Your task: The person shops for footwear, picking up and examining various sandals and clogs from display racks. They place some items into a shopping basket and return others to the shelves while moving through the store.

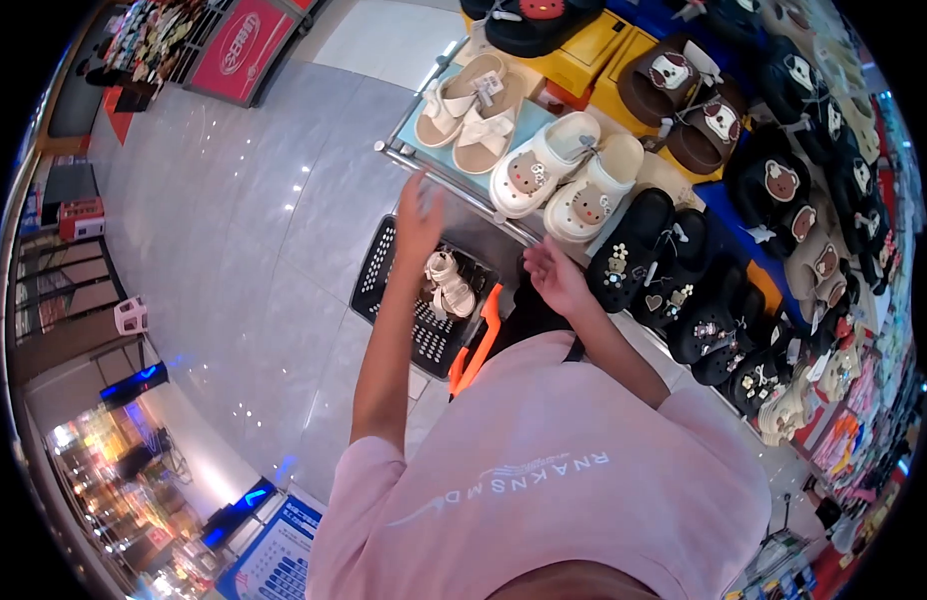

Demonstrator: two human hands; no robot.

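Note:
My left hand (421, 215) is raised over a black shopping basket (376, 262), its fingers stretched out, slightly blurred, and nothing visible in them. In the basket lies a pair of beige strappy sandals (450, 285). An orange handle (481, 340) runs along the basket's near side. My right hand (557, 275) is held palm up beside the shelf edge, fingers loosely apart and holding nothing. Closest to it are white clogs with cartoon kitten faces (591, 190). White bow slippers (484, 132) lie farther left on the shelf, nearer my left hand.
Along the right stands a display shelf with a metal rail (454, 190), bearing black clogs (634, 250), brown slippers (704, 130) and several other pairs. Grey tiled floor (274, 220) lies to the left. A pink-sided stand (246, 45) is at the far left.

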